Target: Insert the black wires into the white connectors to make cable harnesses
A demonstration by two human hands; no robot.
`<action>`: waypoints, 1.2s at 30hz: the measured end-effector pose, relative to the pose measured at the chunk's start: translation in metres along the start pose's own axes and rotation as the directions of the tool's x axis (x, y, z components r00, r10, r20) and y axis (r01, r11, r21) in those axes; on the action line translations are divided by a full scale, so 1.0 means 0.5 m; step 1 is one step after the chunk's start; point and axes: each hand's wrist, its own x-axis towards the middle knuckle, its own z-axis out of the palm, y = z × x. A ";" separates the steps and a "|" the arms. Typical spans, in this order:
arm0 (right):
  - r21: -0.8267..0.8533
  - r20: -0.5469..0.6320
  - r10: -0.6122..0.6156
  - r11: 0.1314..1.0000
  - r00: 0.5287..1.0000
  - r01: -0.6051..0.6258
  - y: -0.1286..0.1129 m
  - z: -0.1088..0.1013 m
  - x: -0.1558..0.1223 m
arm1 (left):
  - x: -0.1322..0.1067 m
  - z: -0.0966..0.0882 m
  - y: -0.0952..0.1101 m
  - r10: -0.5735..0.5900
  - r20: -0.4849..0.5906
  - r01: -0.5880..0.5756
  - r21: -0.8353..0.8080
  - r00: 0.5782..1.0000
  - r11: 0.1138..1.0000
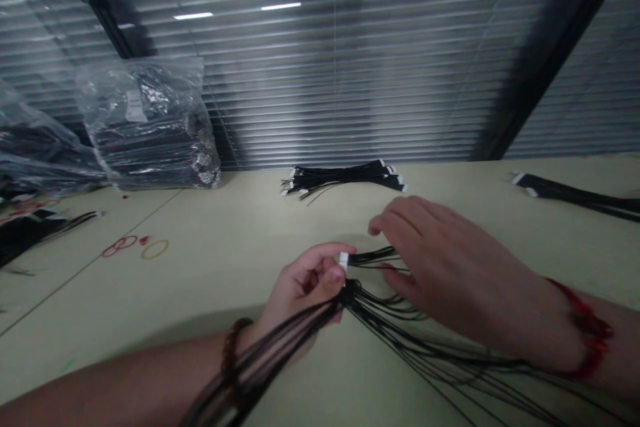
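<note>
My left hand (310,283), centre of the view, pinches a white connector (343,261) between thumb and fingers. Thin black wires (373,256) run from that connector to the right. A larger bundle of black wires (400,330) passes through the same hand below it, spreading to the lower right and over my left forearm. Just right of the connector is my right hand (425,253), its thumb and fingers apart around the wires. Whether its fingers touch any wire is hard to make out.
Tied black wire harnesses (345,177) with white ends lie at the table's back. Another bundle (575,197) is at the right, one more (30,233) at the left. Clear plastic bags (155,140) of wires stand back left. Rubber bands (155,249) lie nearby. Window blinds rise behind.
</note>
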 end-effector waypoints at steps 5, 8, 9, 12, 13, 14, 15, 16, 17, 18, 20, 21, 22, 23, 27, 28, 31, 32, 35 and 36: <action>-0.061 -0.052 0.143 0.987 0.988 -0.146 0.101 0.059 0.028 | -0.006 0.008 0.011 -0.012 0.111 0.026 -0.123 0.994 0.992; 0.012 -0.021 0.184 0.983 0.983 -0.184 0.136 0.091 0.030 | -0.002 0.005 0.008 0.009 0.059 -0.001 -0.131 0.998 0.991; 0.043 0.003 0.179 0.983 0.984 -0.179 0.140 0.094 0.028 | 0.000 0.003 0.006 0.001 0.015 0.001 -0.127 1.000 0.992; 0.135 0.074 0.114 0.983 0.991 -0.123 0.131 0.068 0.016 | 0.009 -0.002 0.005 -0.012 -0.122 -0.001 -0.104 0.993 0.995; 0.164 0.082 0.089 0.981 0.993 -0.102 0.122 0.048 0.012 | 0.011 -0.002 0.005 -0.010 -0.152 -0.005 -0.098 0.988 0.995; 0.193 0.096 0.070 0.977 0.993 -0.088 0.109 0.025 0.009 | 0.013 -0.002 0.006 -0.009 -0.177 -0.008 -0.095 0.984 0.995; 0.218 0.104 0.051 0.973 0.993 -0.073 0.093 0.002 0.006 | 0.014 -0.001 0.008 -0.013 -0.192 -0.006 -0.098 0.981 0.995; 0.259 0.138 0.066 0.961 0.988 -0.100 0.075 -0.019 0.003 | 0.014 0.001 0.009 -0.019 -0.199 -0.001 -0.103 0.980 0.995; 0.289 0.241 0.043 0.950 0.970 -0.114 0.056 -0.037 0.000 | 0.014 0.002 0.010 -0.025 -0.202 0.003 -0.108 0.979 0.994; 0.300 0.343 0.002 0.947 0.939 -0.111 0.036 -0.048 -0.004 | 0.013 0.004 0.010 -0.028 -0.201 0.005 -0.112 0.979 0.994; 0.306 0.444 -0.013 0.942 0.896 -0.138 -0.001 -0.049 -0.009 | 0.009 0.006 0.009 -0.018 -0.171 -0.003 -0.119 0.985 0.993; 0.325 0.449 -0.013 0.934 0.893 -0.150 -0.015 -0.042 -0.011 | 0.007 0.006 0.007 -0.006 -0.145 -0.011 -0.116 0.989 0.993; 0.355 0.428 -0.003 0.920 0.904 -0.165 -0.026 -0.031 -0.013 | 0.005 0.006 0.005 0.019 -0.116 -0.031 -0.109 0.993 0.994; 0.395 0.400 0.002 0.902 0.916 -0.174 -0.035 -0.019 -0.014 | 0.004 0.006 0.002 0.045 -0.087 -0.053 -0.095 0.995 0.994; 0.486 0.281 0.021 0.859 0.959 -0.162 -0.043 0.010 -0.015 | 0.004 0.001 -0.007 0.125 -0.007 -0.125 -0.057 0.992 0.990; 0.481 0.261 0.031 0.863 0.965 -0.158 -0.043 0.010 -0.015 | 0.004 -0.001 -0.008 0.119 -0.003 -0.119 -0.055 0.993 0.991; 0.445 0.242 0.049 0.882 0.969 -0.156 -0.037 0.001 -0.012 | 0.007 -0.004 -0.012 0.099 -0.003 -0.099 -0.047 0.995 0.994; 0.442 0.250 0.051 0.883 0.967 -0.161 -0.034 -0.003 -0.010 | 0.008 -0.005 -0.014 0.102 0.005 -0.102 -0.051 0.995 0.993; 0.538 0.342 0.075 0.802 0.937 -0.261 -0.018 -0.019 -0.001 | 0.010 -0.006 -0.018 0.098 0.027 -0.095 -0.076 0.995 0.993; 0.613 0.417 0.054 0.720 0.907 -0.324 -0.009 -0.027 0.002 | 0.011 -0.005 -0.018 0.085 0.022 -0.083 -0.083 0.996 0.993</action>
